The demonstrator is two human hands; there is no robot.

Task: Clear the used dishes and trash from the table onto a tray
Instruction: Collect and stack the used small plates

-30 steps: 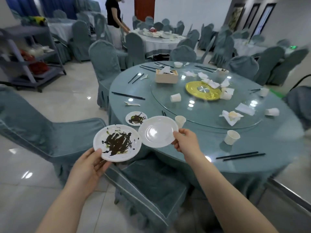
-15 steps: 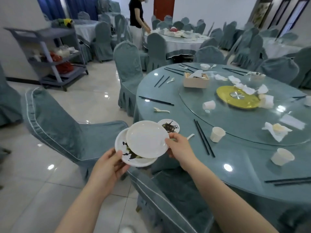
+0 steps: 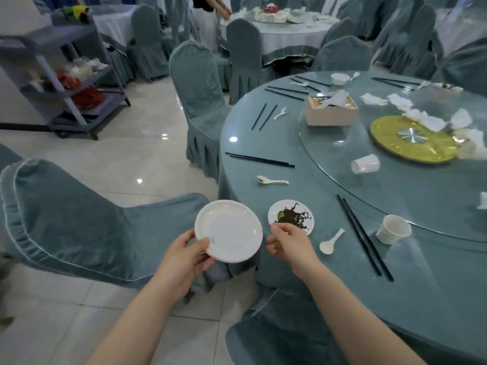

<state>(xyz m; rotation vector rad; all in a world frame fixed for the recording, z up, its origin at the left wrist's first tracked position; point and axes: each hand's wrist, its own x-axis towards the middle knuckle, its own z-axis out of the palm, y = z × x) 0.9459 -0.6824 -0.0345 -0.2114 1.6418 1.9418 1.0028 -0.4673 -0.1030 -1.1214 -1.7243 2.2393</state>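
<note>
head view: the left hand grips the near-left rim of a stack of white plates, thumb curled over the top and fingers underneath, holding it off the table edge over the gap between the chairs. the top plate looks clean; a second rim shows just under it. the right hand reaches to the near rim of a small dirty saucer on the round table, fingers curled narrow and touching or about to pinch it; i cannot tell whether the grip is made.

judged from how things lie, the clearing is at an early stage. only the stacked plates are in hand. left on the table: the saucer, a white spoon just right of it, another spoon farther off, black chopsticks to the right and more pairs along the far edge, an upright paper cup, a tipped cup on the glass turntable, a tissue box, crumpled napkins around the yellow centre disc, and a small bowl at the far side.

no tray is plainly visible; a grey cart stands far left and may serve, but its shelf contents are too blurred to name. what lies under the top plate is hidden. the table's right part is cut off by the frame.
</note>
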